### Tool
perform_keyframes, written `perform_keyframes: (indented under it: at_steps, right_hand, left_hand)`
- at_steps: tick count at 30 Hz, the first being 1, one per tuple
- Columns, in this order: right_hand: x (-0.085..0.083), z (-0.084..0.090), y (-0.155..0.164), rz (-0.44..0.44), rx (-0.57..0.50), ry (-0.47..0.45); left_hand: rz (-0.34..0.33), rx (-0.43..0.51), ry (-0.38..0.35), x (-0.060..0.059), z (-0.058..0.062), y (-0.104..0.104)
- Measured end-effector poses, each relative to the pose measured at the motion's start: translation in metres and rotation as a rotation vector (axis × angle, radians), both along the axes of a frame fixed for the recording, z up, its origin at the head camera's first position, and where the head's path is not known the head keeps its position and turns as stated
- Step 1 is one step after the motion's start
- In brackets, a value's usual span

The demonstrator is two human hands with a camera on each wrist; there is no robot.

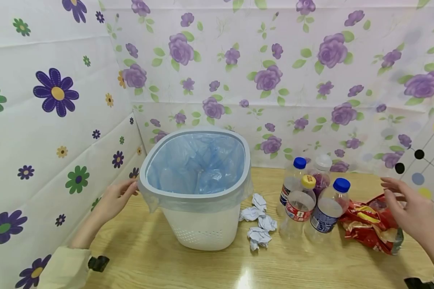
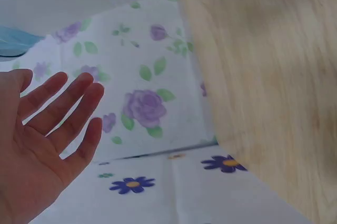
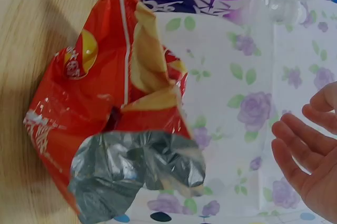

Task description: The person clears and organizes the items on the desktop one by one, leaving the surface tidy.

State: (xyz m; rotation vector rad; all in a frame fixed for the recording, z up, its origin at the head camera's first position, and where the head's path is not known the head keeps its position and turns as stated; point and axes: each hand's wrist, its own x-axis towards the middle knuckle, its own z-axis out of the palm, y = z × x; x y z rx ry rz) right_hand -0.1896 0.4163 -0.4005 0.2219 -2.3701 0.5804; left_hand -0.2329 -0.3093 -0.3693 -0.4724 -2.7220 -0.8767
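A white trash bin (image 1: 206, 228) lined with a light blue bag (image 1: 199, 164) stands on the table, left of the middle. My left hand (image 1: 117, 198) is beside its left rim, fingers extended; the left wrist view shows the palm (image 2: 42, 150) with nothing in it. To the right, my right hand (image 1: 412, 208) hovers by a crumpled red chip bag (image 1: 369, 226), whose torn silver end (image 3: 137, 166) shows in the right wrist view. That hand's fingers (image 3: 303, 142) are loosely bent and hold nothing.
Several plastic bottles with blue, yellow and white caps, one a red-labelled bottle (image 1: 299, 208), stand together left of the chip bag. Several crumpled paper balls (image 1: 258, 237) lie between them and the bin. Flowered cloth walls (image 1: 217, 80) close off the back and left.
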Motion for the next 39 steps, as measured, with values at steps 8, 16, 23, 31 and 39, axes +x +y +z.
perform_keyframes:
  at_steps: [8, 16, 23, 31, 39]
  right_hand:
    - [0.001, 0.002, -0.009, -0.011, -0.06, 0.042]
    - [0.003, 0.003, -0.02, -0.094, -0.113, 0.08]
    - [0.002, 0.008, -0.027, -0.085, -0.137, 0.102]
    - [0.003, 0.014, -0.034, -0.098, -0.173, 0.125]
    - [0.009, 0.023, -0.046, -0.091, -0.263, 0.106]
  left_hand:
    - [-0.02, 0.142, 0.029, 0.003, 0.009, 0.009]
    - [-0.045, 0.333, 0.042, 0.003, 0.013, 0.022]
    - [-0.045, 0.418, 0.022, 0.006, 0.021, 0.028]
    - [-0.069, 0.535, 0.018, 0.008, 0.03, 0.032]
    - [-0.091, 0.559, 0.021, 0.011, 0.042, 0.04]
